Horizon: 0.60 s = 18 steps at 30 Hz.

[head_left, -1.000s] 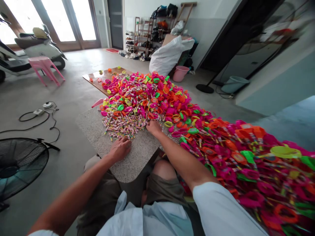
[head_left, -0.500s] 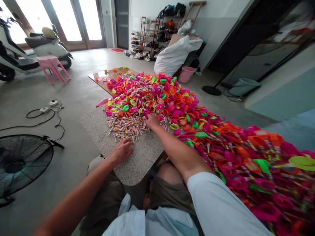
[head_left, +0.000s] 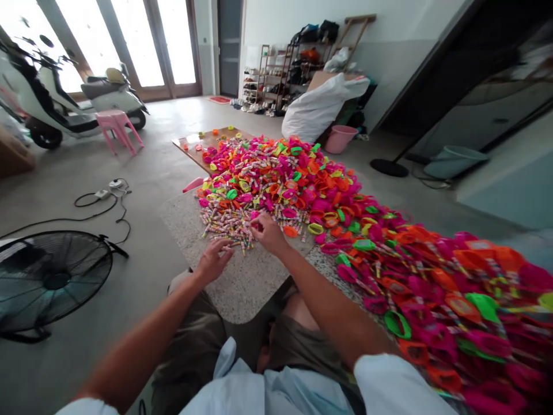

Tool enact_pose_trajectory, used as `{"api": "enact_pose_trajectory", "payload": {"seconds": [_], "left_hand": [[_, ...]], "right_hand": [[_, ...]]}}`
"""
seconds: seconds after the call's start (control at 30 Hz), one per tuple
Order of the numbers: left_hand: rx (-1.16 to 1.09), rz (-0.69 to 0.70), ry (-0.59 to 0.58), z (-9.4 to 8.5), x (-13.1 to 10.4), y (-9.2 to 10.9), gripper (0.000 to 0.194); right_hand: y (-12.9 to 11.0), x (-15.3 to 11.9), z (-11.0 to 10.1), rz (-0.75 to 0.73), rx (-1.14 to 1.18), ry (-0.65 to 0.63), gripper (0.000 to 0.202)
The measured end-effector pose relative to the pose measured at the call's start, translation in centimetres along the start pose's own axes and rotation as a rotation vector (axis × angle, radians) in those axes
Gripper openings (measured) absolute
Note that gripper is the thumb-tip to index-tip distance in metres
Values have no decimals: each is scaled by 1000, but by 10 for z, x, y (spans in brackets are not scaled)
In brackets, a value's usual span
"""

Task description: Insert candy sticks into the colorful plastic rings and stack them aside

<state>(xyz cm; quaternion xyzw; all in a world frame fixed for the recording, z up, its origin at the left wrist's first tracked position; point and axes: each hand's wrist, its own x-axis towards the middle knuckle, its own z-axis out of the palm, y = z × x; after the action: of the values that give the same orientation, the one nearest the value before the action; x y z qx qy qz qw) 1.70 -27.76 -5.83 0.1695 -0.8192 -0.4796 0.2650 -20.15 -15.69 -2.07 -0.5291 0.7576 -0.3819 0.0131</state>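
Note:
My right hand [head_left: 268,231] is closed on a pink plastic piece [head_left: 254,215] above the near edge of the pile. My left hand [head_left: 215,259] is beside the small patterned sticks [head_left: 228,222], its fingers curled together; a small pale item seems to be at its fingertips, too small to name. Behind the sticks rises a large heap of pink, orange, green and yellow plastic pieces [head_left: 319,178], which spreads down to the right. Both hands are over the speckled stone top [head_left: 242,294].
A black fan [head_left: 56,280] stands at the left, near a power strip with cables [head_left: 102,194]. Farther back are a pink stool [head_left: 116,124], scooters, a shoe rack, a white sack [head_left: 309,112] and a pink bucket [head_left: 340,139]. My knees are under the stone top.
My right hand has drawn back from the heap and now has a pink piece. The fingers of my left hand have lifted and curled. The view has shifted a little left.

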Motion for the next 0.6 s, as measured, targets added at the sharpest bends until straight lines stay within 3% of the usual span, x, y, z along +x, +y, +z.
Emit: {"api": "enact_pose_trajectory", "payload": {"seconds": [0.1,0.27,0.33,0.47,0.6], "left_hand": [[-311,-124,-19,-14,4,28,52],[-554,-165,-284,-33,-10,85,59],[-545,-163,-299,-34,-19,100,56],[-468,-69,-196,-32,-28,112,46],[-191,80,-84,-29,-30,119,25]], "right_hand": [[-53,-36,-7,-132,294,-4,9],[-118,-85,-32,-167,528,-59,8],[-128,-94,-42,-154,571,-73,8],[-130,-104,-54,-111,614,-77,8],[-123,-115,-56,21,635,-14,11]]}}
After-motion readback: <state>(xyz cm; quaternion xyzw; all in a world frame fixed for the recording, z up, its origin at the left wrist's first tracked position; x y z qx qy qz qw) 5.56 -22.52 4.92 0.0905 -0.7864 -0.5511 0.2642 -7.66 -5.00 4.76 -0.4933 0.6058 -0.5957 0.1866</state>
